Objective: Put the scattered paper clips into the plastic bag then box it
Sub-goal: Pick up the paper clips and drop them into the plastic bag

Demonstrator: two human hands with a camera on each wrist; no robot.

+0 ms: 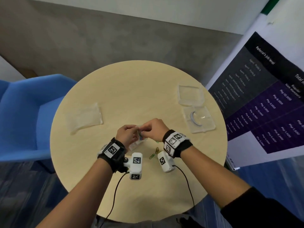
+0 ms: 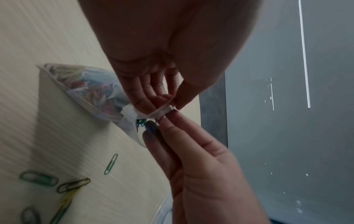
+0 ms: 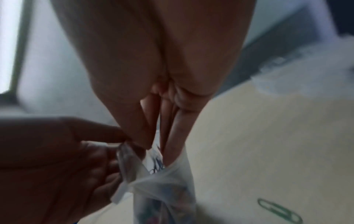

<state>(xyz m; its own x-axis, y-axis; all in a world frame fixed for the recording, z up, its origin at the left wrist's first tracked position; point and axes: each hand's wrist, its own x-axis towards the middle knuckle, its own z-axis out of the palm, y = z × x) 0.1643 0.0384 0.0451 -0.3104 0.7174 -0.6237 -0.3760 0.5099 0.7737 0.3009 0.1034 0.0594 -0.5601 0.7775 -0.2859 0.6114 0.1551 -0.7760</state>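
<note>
A small clear plastic bag (image 2: 91, 89) holding several coloured paper clips hangs above the round table (image 1: 131, 89) at its near middle. My left hand (image 2: 168, 106) pinches the bag's rim and holds the mouth apart. From the other side my right hand (image 2: 161, 121) pushes its fingertips into the mouth, pinching a few blue and green clips (image 2: 140, 122). In the right wrist view its fingers (image 3: 172, 144) enter the bag (image 3: 164, 189). Loose clips lie on the table below: a green one (image 2: 111, 163), a dark one (image 2: 73, 184), another green (image 2: 38, 178).
A clear plastic box (image 1: 190, 94) and its lid (image 1: 199, 119) with a ring shape on it sit at the table's right. A second, flat plastic bag (image 1: 85, 117) lies at the left. A blue chair (image 1: 29, 112) stands left; a poster banner (image 1: 263, 96) stands right.
</note>
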